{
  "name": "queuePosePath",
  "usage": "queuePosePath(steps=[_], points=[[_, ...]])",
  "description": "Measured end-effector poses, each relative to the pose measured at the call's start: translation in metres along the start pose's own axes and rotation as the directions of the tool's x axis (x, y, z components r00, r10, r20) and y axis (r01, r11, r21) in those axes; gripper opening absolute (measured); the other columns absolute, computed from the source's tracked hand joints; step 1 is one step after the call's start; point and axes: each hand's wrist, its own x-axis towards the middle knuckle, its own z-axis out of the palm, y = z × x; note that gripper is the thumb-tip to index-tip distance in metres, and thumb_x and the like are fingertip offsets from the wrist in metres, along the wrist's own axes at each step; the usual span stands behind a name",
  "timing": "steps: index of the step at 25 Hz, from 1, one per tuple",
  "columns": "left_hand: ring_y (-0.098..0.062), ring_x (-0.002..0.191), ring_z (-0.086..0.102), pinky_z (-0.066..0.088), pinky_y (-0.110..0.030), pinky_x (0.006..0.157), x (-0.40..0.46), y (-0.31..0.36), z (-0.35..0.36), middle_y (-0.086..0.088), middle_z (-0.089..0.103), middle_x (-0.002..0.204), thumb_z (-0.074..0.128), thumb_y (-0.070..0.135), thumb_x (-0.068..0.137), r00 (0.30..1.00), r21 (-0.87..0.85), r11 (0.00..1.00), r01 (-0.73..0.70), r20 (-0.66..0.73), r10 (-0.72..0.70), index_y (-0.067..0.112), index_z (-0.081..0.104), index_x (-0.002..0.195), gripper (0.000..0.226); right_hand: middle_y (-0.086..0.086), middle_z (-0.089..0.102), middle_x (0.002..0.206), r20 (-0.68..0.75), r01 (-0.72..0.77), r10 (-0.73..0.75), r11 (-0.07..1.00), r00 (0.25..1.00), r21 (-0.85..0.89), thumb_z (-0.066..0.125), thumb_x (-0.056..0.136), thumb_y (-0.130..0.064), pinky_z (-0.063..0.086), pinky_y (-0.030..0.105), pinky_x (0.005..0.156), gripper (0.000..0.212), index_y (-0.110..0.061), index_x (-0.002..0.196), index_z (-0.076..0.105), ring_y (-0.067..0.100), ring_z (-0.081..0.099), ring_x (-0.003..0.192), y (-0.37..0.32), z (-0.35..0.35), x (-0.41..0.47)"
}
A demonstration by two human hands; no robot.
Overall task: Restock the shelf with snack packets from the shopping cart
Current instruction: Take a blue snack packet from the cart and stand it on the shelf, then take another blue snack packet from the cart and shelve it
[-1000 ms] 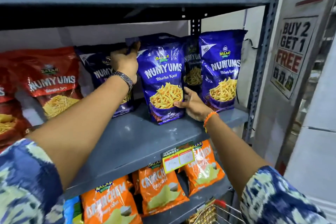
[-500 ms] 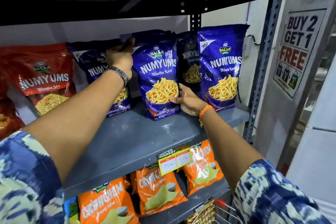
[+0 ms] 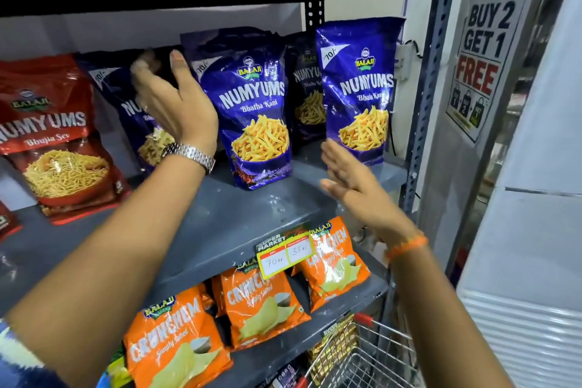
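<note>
A blue Numyums Bhatha Kani packet (image 3: 252, 110) stands upright on the grey middle shelf (image 3: 226, 224). My left hand (image 3: 171, 101) hovers just left of it with fingers spread, holding nothing, in front of another blue packet (image 3: 126, 94). My right hand (image 3: 349, 179) is open and pulled back from the shelf, below a third blue packet (image 3: 359, 88) at the right end. A fourth blue packet (image 3: 307, 85) stands behind, between the two front ones. The wire shopping cart (image 3: 362, 353) shows at the bottom, with glossy packets inside.
Red Numyums Bhujia Sev packets (image 3: 53, 135) fill the shelf's left side. Orange Crunchem packets (image 3: 258, 302) sit on the shelf below, behind a yellow price tag (image 3: 285, 255). A grey upright post (image 3: 431, 72) and a "Buy 2 Get 1 Free" sign (image 3: 482, 60) stand to the right.
Both hands have let go of the middle blue packet, which now stands alone. My left hand opened beside its top; my right hand drew back toward me and to the right.
</note>
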Motion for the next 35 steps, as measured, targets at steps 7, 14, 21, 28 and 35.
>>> queuePosePath(steps=[7, 14, 21, 28, 35], points=[[-0.033, 0.105, 0.056, 0.047, -0.048, 0.097, -0.182, 0.000, -0.029, -0.007, 0.057, 0.113, 0.052, 0.024, 0.099, 0.926, -0.258, 0.960, -0.111, 0.324, 0.194, 0.001, 0.056, 0.115, 0.028, 0.003, 0.066, 0.130, -0.509, -0.219, 0.171, 0.975, 0.844, -0.035, 0.045, 0.095, 0.017, 0.044, 0.032, 0.110, 0.051, -0.018, 0.129, 0.059, 0.017, 0.060, 0.126, 0.081, -0.116, -0.214], [0.003, 0.081, 0.054, 0.045, -0.022, 0.078, -0.451, -0.076, -0.054, 0.000, 0.058, 0.095, 0.050, 0.045, 0.094, 0.340, 0.128, 0.952, 0.278, 0.914, -0.222, 0.014, 0.057, 0.108, 0.035, 0.023, 0.071, 0.113, -0.836, -0.698, 0.467, 0.700, 0.288, 0.150, 0.053, 0.091, 0.007, 0.052, 0.029, 0.094, 0.030, 0.004, 0.118, 0.065, 0.007, 0.068, 0.091, 0.213, -0.131, -0.432], [-0.032, 0.120, 0.062, 0.054, -0.040, 0.099, -0.694, -0.115, -0.114, -0.009, 0.060, 0.133, 0.073, 0.079, 0.059, -0.383, 0.766, 0.635, 0.104, 0.620, -0.685, 0.007, 0.042, 0.138, 0.112, 0.021, 0.070, 0.117, -0.714, -0.948, 0.698, 0.256, 0.047, 0.188, 0.057, 0.078, 0.001, 0.051, 0.041, 0.096, 0.047, -0.003, 0.125, 0.061, 0.035, 0.066, 0.109, 0.308, -0.067, -0.525], [-0.039, 0.114, 0.066, 0.057, -0.042, 0.085, -0.760, -0.102, -0.132, -0.020, 0.064, 0.129, 0.087, 0.046, 0.070, -0.273, 0.802, 0.571, -0.175, 0.518, -0.810, 0.000, 0.050, 0.127, 0.083, 0.011, 0.076, 0.093, -0.628, -0.960, 0.772, 0.241, 0.098, 0.146, 0.051, 0.075, 0.003, 0.043, 0.027, 0.070, 0.042, -0.011, 0.108, 0.074, 0.025, 0.070, 0.095, 0.346, -0.042, -0.534], [-0.038, 0.101, 0.071, 0.055, -0.037, 0.073, -0.728, -0.135, -0.132, -0.019, 0.073, 0.108, 0.078, 0.015, 0.083, -0.175, 0.686, 0.638, -0.350, 0.621, -0.764, 0.011, 0.073, 0.102, 0.021, 0.007, 0.070, 0.093, -0.498, -0.907, 0.865, 0.255, 0.060, 0.335, 0.071, 0.072, 0.006, 0.052, 0.026, 0.078, 0.037, -0.005, 0.108, 0.071, 0.019, 0.066, 0.089, 0.364, -0.035, -0.529]])
